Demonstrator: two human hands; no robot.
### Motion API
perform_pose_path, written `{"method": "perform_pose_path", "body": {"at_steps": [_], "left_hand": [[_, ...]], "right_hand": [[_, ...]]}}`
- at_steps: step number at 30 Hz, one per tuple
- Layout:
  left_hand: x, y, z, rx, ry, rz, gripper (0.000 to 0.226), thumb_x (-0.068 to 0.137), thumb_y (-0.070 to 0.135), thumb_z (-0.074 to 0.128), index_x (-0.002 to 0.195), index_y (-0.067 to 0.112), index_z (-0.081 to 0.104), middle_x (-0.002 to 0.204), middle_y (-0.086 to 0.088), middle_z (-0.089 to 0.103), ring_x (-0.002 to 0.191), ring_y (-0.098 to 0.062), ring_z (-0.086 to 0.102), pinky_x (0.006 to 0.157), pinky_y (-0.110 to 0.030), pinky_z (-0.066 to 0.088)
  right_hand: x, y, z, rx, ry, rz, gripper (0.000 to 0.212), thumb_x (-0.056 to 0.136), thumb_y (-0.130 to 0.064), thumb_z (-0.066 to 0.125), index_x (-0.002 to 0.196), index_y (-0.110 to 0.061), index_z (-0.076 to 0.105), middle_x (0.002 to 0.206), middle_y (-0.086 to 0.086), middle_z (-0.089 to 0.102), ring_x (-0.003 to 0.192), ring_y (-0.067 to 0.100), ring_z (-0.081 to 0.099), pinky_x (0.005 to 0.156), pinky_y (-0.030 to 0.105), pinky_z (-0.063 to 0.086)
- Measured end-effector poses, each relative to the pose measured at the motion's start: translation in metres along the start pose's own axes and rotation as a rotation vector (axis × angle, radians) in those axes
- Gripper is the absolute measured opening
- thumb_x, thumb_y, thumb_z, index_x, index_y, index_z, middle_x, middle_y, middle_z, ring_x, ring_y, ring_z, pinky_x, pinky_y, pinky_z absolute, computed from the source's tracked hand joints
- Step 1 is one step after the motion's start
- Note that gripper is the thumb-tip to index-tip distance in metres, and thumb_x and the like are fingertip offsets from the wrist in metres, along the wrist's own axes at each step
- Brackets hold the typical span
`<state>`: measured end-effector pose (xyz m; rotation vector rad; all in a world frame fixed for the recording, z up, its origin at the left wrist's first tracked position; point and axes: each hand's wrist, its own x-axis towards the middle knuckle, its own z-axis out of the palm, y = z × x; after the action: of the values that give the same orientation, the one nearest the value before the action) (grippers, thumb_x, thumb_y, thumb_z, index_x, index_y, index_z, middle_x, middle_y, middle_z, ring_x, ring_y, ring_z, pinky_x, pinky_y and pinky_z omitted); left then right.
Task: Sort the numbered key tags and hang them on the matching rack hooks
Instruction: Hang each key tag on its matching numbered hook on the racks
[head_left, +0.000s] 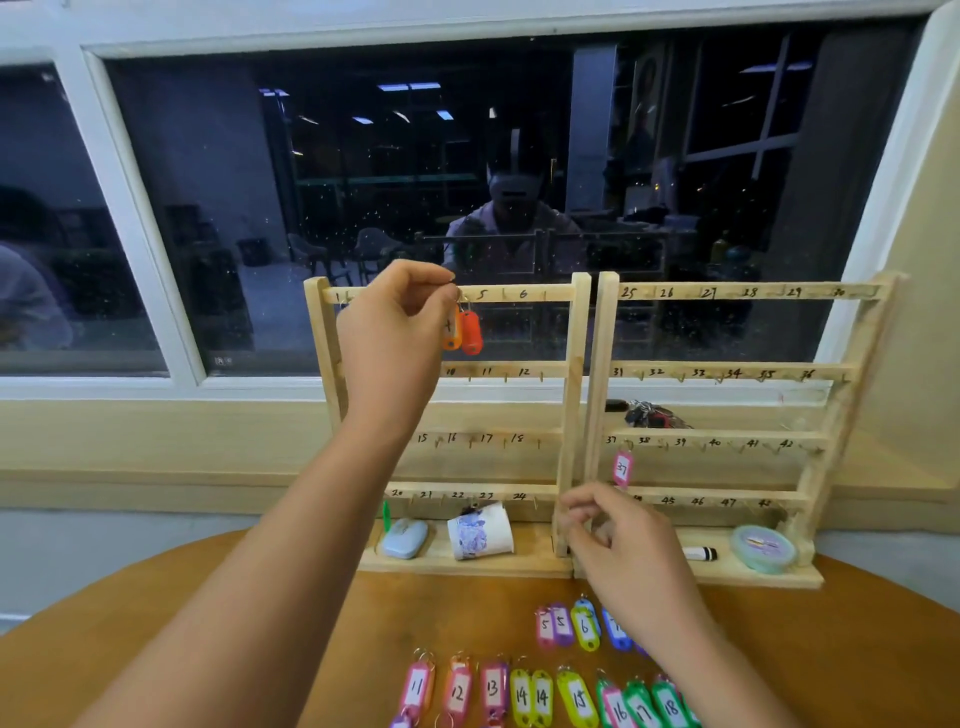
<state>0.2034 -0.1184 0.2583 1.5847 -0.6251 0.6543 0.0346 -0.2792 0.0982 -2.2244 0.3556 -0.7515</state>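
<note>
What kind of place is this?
Probably an office or workroom at night: a round wooden table against a dark window that reflects ceiling lights, with numbered wooden key racks standing on it.

We see the left hand (395, 317) raised to the top rail of the left rack (579, 322). It pinches the ring of an orange tag (453, 328), which hangs touching a red tag (471, 332) just before the number 5. The right hand (618, 545) hovers low where the left rack meets the right rack (727, 292), its fingers curled and blurred, so we cannot tell whether it holds anything. On the right rack a pink tag 37 (622, 467) hangs under its number, and rows of numbered tags (522, 696) lie on the wooden table (467, 608) below.
</note>
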Motion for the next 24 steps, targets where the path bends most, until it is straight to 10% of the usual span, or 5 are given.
{"method": "perform_pose_path", "body": {"at_steps": [4, 24], "left_hand": [[0.003, 0.007, 0.007, 0.091, 0.017, 0.03, 0.007, 0.099, 0.025, 0.075, 0.102, 0.029, 0.079, 0.089, 0.018, 0.077, 0.087, 0.002, 0.07, 0.07, -0.011, 0.053], [-0.019, -0.002, -0.003, 0.188, -0.04, 0.07, 0.007, 0.099, 0.031, 0.074, 0.106, 0.032, 0.073, 0.096, 0.019, 0.072, 0.082, -0.003, 0.062, 0.076, -0.033, 0.056]], "right_hand": [[0.002, 0.005, 0.003, 0.009, -0.021, 0.029, 0.019, 0.097, -0.021, 0.07, 0.096, -0.04, 0.069, 0.088, -0.018, 0.072, 0.069, 0.007, 0.069, 0.068, 0.028, 0.056], [0.003, 0.015, -0.002, -0.001, -0.019, 0.115, 0.02, 0.1, -0.023, 0.07, 0.093, -0.042, 0.068, 0.093, -0.016, 0.073, 0.072, 0.007, 0.073, 0.073, 0.038, 0.063]]}}
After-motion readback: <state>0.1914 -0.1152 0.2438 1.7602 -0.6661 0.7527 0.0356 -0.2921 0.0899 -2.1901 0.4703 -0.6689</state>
